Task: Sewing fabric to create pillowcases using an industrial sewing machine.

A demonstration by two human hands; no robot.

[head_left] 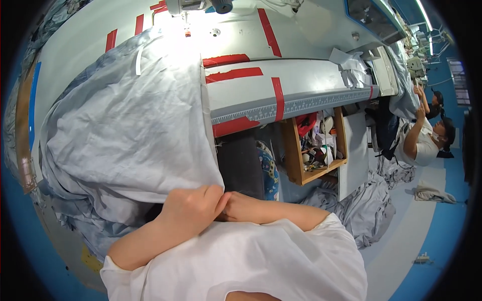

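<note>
A large sheet of light grey-blue fabric (130, 120) spreads over the left of the worktable and hangs toward me. Its far end lies under the brightly lit head of a sewing machine (201, 6). At the near corner of this cloth, close to my body, my left hand (193, 206) is closed with the edge pinched in its fingers. Touching it, my right hand (237, 206) is closed at the same corner, its fingertips partly hidden behind the left hand. A narrow white strip (139, 61) lies on the cloth.
A measuring scale (306, 104) and red tape (233, 74) mark the table. Below the edge, an open wooden drawer (321, 173) holds small items. Crumpled grey fabric (369, 213) is heaped on the floor at right. Another person (419, 143) works with cloth farther right.
</note>
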